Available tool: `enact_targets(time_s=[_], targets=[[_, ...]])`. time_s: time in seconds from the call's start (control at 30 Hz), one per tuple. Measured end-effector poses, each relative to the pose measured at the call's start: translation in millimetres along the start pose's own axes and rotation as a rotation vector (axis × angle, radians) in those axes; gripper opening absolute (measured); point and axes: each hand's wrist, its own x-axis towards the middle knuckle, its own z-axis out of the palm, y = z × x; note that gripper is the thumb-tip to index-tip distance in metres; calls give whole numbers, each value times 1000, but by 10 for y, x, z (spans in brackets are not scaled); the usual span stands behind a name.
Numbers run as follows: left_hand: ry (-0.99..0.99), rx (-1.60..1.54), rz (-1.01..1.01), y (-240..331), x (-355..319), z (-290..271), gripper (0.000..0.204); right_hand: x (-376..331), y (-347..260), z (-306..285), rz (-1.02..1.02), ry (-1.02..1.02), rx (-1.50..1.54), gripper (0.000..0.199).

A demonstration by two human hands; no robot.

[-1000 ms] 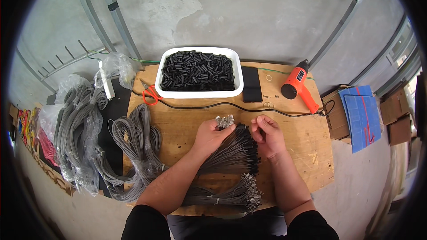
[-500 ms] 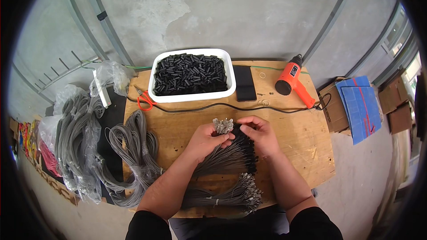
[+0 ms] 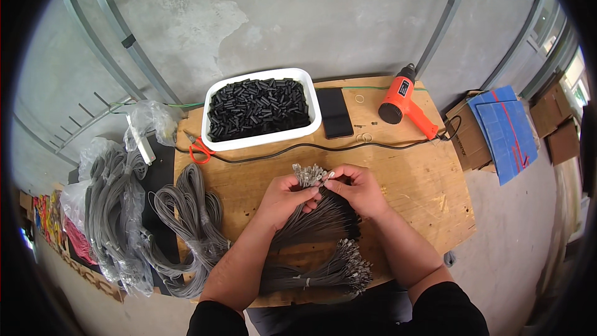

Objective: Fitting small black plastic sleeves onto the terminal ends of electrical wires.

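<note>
My left hand [image 3: 286, 199] is closed around a bunch of thin grey cables whose clear connector ends [image 3: 306, 174] stick up above the fingers. Beside it my right hand [image 3: 360, 191] pinches the tip of one cable, with a clear connector end [image 3: 329, 175] between thumb and forefinger. Below both hands, grey cables with black sleeved ends [image 3: 349, 219] fan out on the wooden table [image 3: 416, 211]. Nearer to me lies a tied bundle of grey cables [image 3: 311, 279], its clear connectors pointing right.
Behind my hands stands a white tub [image 3: 314, 112] full of short black tubes [image 3: 258, 107]. Around it lie red-handled scissors [image 3: 200, 149], a black phone [image 3: 337, 113] and an orange heat gun [image 3: 404, 102] with its black cord. Coiled grey cables [image 3: 189, 211] fill the left side.
My right hand has moved slightly left, up to the connector ends, and now pinches one there; before, it was at a black-ended piece. The whole view has shifted and tilted slightly.
</note>
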Motion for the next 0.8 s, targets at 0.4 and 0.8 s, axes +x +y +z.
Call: enact_targets(time_s=[0.4, 0.8], targets=[[21, 25, 40, -51, 33, -2, 18, -19, -68, 11, 59, 27, 47, 1], [42, 77, 79, -21, 34, 24, 14, -31, -116, 20, 71, 35, 126, 5]])
